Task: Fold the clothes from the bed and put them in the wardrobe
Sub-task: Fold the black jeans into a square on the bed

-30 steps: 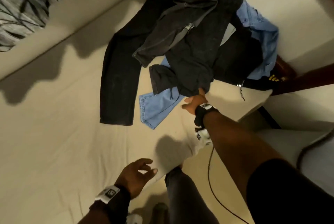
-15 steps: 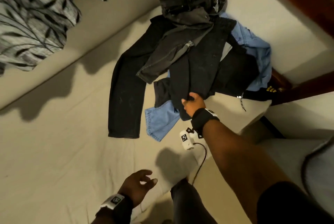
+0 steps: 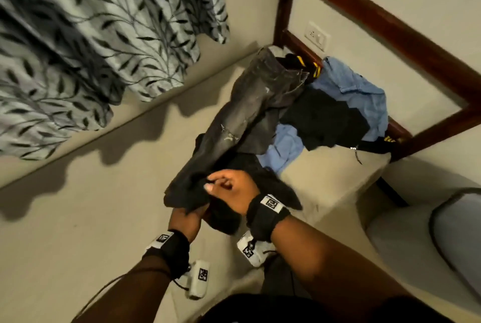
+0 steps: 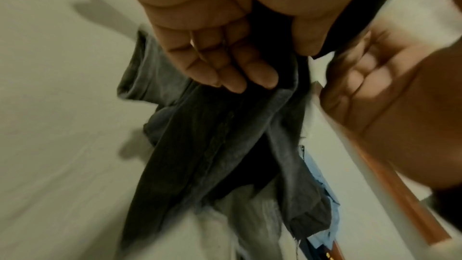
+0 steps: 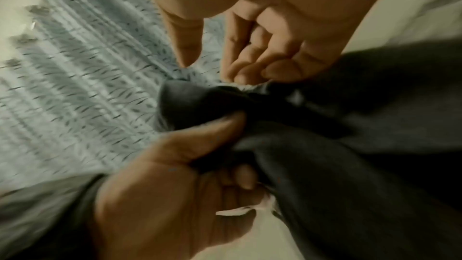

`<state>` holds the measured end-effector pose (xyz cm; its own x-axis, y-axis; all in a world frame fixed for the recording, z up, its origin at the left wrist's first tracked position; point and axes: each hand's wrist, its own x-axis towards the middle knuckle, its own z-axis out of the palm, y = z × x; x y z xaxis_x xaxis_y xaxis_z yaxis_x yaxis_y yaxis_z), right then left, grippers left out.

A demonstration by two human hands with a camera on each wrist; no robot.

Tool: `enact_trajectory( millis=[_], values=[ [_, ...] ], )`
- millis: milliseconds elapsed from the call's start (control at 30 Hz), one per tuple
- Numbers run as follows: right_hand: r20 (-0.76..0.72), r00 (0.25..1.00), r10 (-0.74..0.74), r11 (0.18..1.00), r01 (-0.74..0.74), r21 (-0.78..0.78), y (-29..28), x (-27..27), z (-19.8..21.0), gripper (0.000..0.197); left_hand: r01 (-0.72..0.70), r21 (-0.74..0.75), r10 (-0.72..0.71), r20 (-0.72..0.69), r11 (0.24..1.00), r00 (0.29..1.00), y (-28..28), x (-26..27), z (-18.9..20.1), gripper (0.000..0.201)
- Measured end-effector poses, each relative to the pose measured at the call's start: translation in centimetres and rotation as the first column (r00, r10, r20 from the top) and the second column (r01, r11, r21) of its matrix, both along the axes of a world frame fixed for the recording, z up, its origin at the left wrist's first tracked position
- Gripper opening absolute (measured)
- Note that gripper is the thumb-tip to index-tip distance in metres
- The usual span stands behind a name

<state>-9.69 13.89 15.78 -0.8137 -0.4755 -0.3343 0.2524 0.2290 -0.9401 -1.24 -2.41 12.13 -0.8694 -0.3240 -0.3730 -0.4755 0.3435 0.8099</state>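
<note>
Dark grey jeans (image 3: 242, 114) are stretched from the pile on the bed toward me. My left hand (image 3: 186, 218) grips their near end from below, thumb pressed on the cloth (image 5: 225, 126), fingers (image 4: 225, 66) curled round it. Just above it is my right hand (image 3: 229, 187), its fingers (image 5: 250, 62) loosely curled with the tips at the fabric's edge and the thumb held apart. A black garment hangs under the right wrist. The rest of the pile lies by the headboard: a light blue garment (image 3: 356, 93), a black one (image 3: 325, 119), and a black piece with yellow stripes (image 3: 385, 140).
The beige bed sheet (image 3: 91, 218) stretches to the left. A dark wooden headboard frame (image 3: 390, 25) with a wall socket (image 3: 317, 36) stands behind the pile. Leaf-patterned curtains (image 3: 91, 36) hang at the far left. A grey object with a dark rim (image 3: 455, 231) is at the right.
My right hand pulled the dark grey jeans out of the pile toward me. My left hand came up off the bed and took hold of their near end. The view tilted up.
</note>
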Motion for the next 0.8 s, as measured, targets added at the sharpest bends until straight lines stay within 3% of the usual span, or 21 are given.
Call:
enact_trajectory(
  millis=[33, 100, 167, 200, 267, 333, 400, 500, 567, 600, 700, 733, 800],
  values=[
    [0.017, 0.993, -0.116, 0.992, 0.114, 0.061, -0.2, 1.0, -1.1, 0.037, -0.029, 0.071, 0.027, 0.019, 0.997, 0.999, -1.2, 1.4, 1.2, 0.04],
    [0.015, 0.987, -0.162, 0.945, 0.151, 0.289, 0.2, 2.8, -3.3, 0.079, 0.043, 0.129, -0.042, -0.008, 0.991, 0.999, -2.9, 4.1, 4.1, 0.05],
    [0.02, 1.0, 0.024, 0.875, -0.031, 0.483, 1.2, 4.4, -6.4, 0.128, 0.193, 0.117, -0.187, -0.062, 0.974, 0.98, -3.9, 6.6, 7.2, 0.067],
    [0.045, 0.991, 0.126, 0.825, -0.13, 0.55, 1.4, 5.2, -7.5, 0.142, 0.238, 0.099, -0.227, -0.107, 0.966, 0.968, -4.4, 7.9, 9.0, 0.065],
    [0.137, 0.951, 0.278, 0.719, -0.301, 0.627, 2.2, 6.8, -8.9, 0.159, 0.208, 0.092, -0.18, -0.253, 0.974, 0.951, -5.6, 10.3, 12.5, 0.049],
    [0.221, 0.928, 0.301, 0.649, -0.369, 0.665, 2.8, 8.4, -9.8, 0.166, 0.115, 0.113, -0.06, -0.408, 0.987, 0.911, -7.0, 12.7, 16.0, 0.035],
    [0.236, 0.948, 0.213, 0.697, -0.317, 0.644, 2.0, 9.2, -9.7, 0.169, -0.037, 0.193, 0.136, -0.528, 0.98, 0.839, -9.5, 16.1, 18.3, 0.035],
    [0.273, 0.959, 0.073, 0.877, -0.192, 0.44, -2.5, 9.1, -9.8, 0.178, -0.137, 0.337, 0.316, -0.565, 0.932, 0.763, -12.1, 20.6, 19.4, 0.036],
    [0.271, 0.963, 0.016, 0.933, -0.111, 0.342, -7.1, 9.1, -11.0, 0.172, -0.132, 0.26, 0.258, -0.54, 0.956, 0.801, -11.7, 22.2, 20.0, 0.035],
    [0.242, 0.97, 0.026, 0.956, -0.095, 0.279, -9.4, 9.2, -10.4, 0.16, -0.136, 0.221, 0.234, -0.514, 0.966, 0.825, -11.1, 22.6, 20.8, 0.034],
    [0.127, 0.982, 0.142, 0.96, -0.168, 0.223, -14.0, 9.2, -6.5, 0.07, -0.032, 0.181, 0.124, -0.528, 0.983, 0.84, -9.5, 23.3, 23.0, 0.022],
    [0.072, 0.972, 0.223, 0.949, -0.233, 0.212, -15.0, 9.4, -4.7, 0.055, -0.013, 0.171, 0.11, -0.569, 0.985, 0.815, -9.5, 23.3, 23.9, 0.023],
    [0.078, 0.929, 0.361, 0.924, -0.368, 0.102, -16.6, 9.7, -2.7, 0.059, -0.055, 0.214, 0.181, -0.635, 0.975, 0.75, -10.5, 22.8, 25.9, 0.017]
  ],
)
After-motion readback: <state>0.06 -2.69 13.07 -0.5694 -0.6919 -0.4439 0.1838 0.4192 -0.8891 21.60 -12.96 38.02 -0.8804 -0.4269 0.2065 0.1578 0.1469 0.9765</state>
